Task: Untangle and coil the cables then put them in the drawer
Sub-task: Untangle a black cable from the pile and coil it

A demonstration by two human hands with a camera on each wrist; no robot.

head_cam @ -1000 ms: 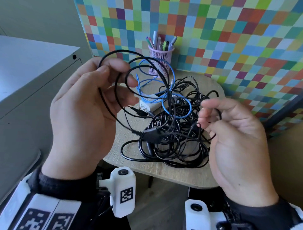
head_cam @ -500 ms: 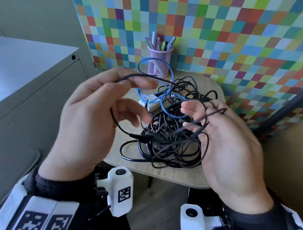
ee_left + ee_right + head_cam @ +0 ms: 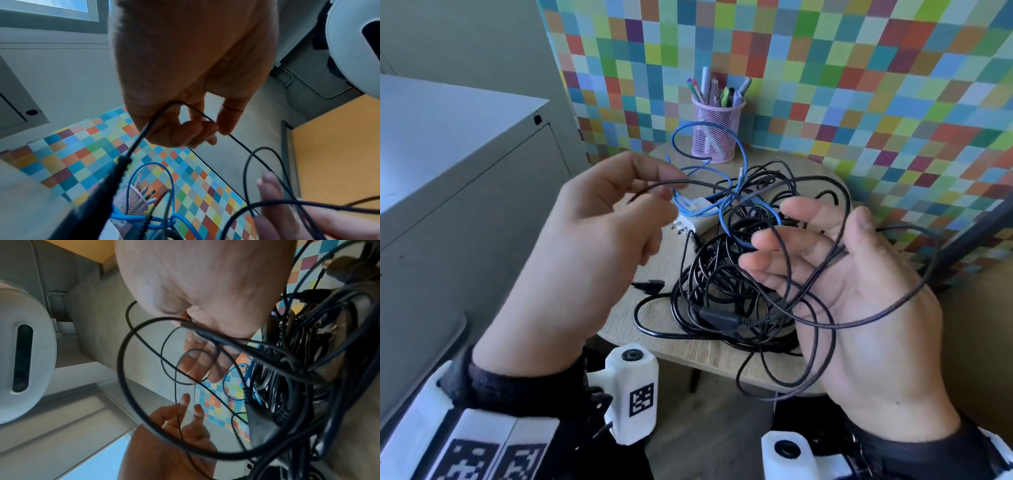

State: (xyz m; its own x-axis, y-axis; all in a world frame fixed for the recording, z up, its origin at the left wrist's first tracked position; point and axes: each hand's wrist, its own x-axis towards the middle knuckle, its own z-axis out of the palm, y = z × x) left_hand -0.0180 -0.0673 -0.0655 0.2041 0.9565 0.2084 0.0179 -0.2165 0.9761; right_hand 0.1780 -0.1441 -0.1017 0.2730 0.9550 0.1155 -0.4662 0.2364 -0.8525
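Observation:
My left hand is raised over the table and pinches a thin black cable between thumb and fingertips. The left wrist view shows that cable arching through the curled fingers. My right hand lies palm up with fingers straight and spread. Loose loops of the same black cable drape across its palm and round the thumb. Below the hands a tangle of black cables lies on the round wooden table, mixed with a blue cable.
A white plug adapter lies among the cables. A pink mesh pen cup stands at the table's back, against the chequered wall. A grey cabinet with a lock hole stands close on the left.
The big loops that my left hand held up have passed onto my right palm. The right hand turned palm up and opened from its pinch; the left hand came lower and toward the middle.

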